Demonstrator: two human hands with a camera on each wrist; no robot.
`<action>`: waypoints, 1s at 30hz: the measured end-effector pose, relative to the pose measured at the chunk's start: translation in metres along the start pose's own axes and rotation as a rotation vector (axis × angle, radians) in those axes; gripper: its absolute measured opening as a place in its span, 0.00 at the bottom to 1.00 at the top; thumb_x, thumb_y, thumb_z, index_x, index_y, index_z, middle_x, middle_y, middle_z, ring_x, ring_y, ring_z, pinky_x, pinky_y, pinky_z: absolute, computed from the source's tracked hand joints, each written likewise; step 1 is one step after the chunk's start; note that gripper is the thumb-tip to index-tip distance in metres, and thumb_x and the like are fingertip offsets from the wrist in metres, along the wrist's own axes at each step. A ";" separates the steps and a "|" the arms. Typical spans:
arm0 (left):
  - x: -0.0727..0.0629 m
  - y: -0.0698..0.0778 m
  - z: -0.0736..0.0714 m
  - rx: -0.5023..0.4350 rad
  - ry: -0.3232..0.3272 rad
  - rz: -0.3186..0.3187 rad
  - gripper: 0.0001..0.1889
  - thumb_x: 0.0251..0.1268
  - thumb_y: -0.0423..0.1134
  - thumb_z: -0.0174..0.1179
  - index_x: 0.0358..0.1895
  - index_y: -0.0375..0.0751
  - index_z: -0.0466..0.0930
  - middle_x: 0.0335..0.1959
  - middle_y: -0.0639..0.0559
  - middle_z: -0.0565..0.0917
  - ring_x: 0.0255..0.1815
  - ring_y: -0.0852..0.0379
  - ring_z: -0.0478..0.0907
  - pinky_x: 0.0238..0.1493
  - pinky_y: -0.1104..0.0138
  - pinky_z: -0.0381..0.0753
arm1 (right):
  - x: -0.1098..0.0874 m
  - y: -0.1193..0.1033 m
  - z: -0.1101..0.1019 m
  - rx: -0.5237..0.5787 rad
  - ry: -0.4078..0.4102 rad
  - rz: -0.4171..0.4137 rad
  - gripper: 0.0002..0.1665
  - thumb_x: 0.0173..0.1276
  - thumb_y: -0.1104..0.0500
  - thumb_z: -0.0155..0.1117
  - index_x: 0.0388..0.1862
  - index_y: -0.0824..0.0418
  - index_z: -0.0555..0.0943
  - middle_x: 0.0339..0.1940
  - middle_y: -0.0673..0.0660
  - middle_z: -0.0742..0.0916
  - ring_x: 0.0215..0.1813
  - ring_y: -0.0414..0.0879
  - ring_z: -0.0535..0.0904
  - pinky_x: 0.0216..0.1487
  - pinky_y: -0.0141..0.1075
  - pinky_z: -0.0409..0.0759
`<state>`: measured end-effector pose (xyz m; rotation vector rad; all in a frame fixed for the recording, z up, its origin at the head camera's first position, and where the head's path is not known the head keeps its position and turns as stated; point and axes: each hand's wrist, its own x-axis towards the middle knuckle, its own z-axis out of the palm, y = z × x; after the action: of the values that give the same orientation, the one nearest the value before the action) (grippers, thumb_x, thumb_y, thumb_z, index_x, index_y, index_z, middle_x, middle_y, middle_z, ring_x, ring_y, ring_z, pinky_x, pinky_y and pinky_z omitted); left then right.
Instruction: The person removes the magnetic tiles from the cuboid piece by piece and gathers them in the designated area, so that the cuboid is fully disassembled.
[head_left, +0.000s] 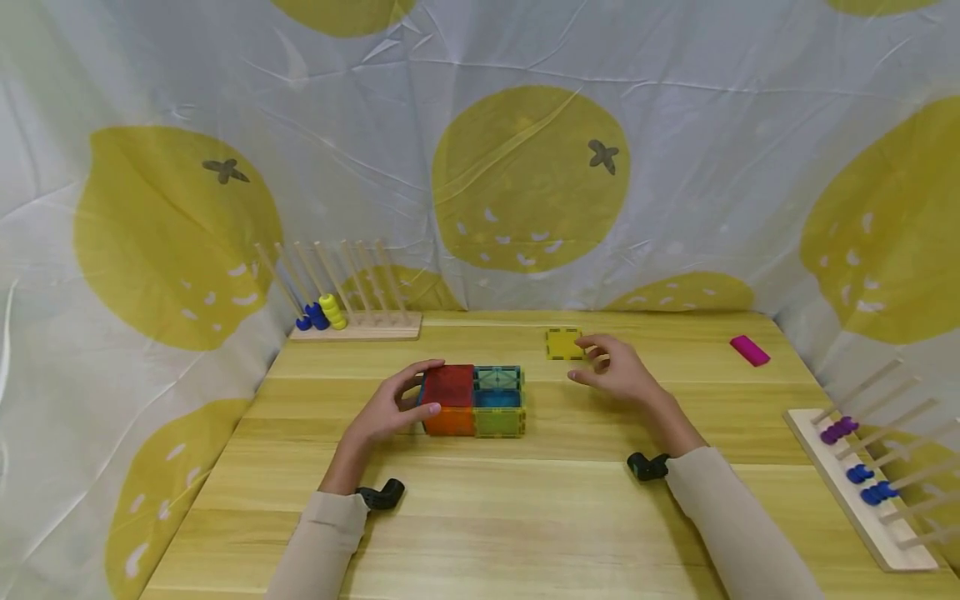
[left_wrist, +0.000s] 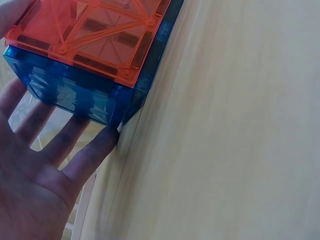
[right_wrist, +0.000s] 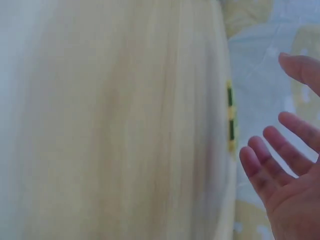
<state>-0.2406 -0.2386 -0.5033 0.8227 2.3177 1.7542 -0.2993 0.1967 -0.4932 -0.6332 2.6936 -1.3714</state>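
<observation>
One two-part box of translucent magnetic tiles (head_left: 483,418) is gripped at its left end by the left hand (head_left: 388,408), near the middle of a wooden table (head_left: 495,517). Just beside a yellow square tile (head_left: 562,343), the right hand (head_left: 615,367) is held half open and empty. A magenta block (head_left: 750,351) and a beaded peg board (head_left: 862,515) are seen at right; a second peg board (head_left: 356,331) is set at back left, before a lemon-printed cloth (head_left: 690,192).

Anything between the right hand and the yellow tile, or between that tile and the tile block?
Nothing visible, either way. In the head view, the right hand is at the right edge of the yellow tile; contact unclear. Only tabletop shows between that tile and the tile block, which the left hand grips.
</observation>
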 end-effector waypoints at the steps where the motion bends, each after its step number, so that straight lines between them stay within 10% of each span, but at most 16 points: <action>1: 0.000 0.000 0.000 -0.003 0.003 -0.011 0.34 0.71 0.31 0.64 0.79 0.44 0.64 0.79 0.41 0.65 0.77 0.34 0.64 0.65 0.64 0.80 | -0.003 -0.002 0.001 0.004 -0.002 -0.011 0.40 0.66 0.50 0.77 0.72 0.66 0.74 0.66 0.67 0.80 0.61 0.63 0.79 0.61 0.57 0.82; 22: -0.002 0.001 0.001 -0.015 0.010 -0.026 0.34 0.71 0.30 0.64 0.78 0.44 0.65 0.79 0.42 0.65 0.76 0.33 0.66 0.65 0.63 0.81 | -0.039 -0.039 0.042 0.157 -0.098 -0.117 0.44 0.60 0.51 0.81 0.74 0.50 0.72 0.72 0.64 0.77 0.67 0.60 0.78 0.65 0.55 0.80; 30: -0.001 0.003 0.002 -0.024 0.007 -0.025 0.35 0.70 0.31 0.65 0.79 0.44 0.64 0.79 0.42 0.65 0.76 0.35 0.66 0.64 0.65 0.81 | -0.035 -0.042 0.055 0.196 -0.109 -0.117 0.48 0.60 0.53 0.82 0.76 0.61 0.69 0.72 0.64 0.77 0.67 0.61 0.78 0.65 0.53 0.80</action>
<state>-0.2378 -0.2373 -0.5012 0.7808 2.2962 1.7745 -0.2406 0.1464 -0.4985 -0.8308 2.4347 -1.5546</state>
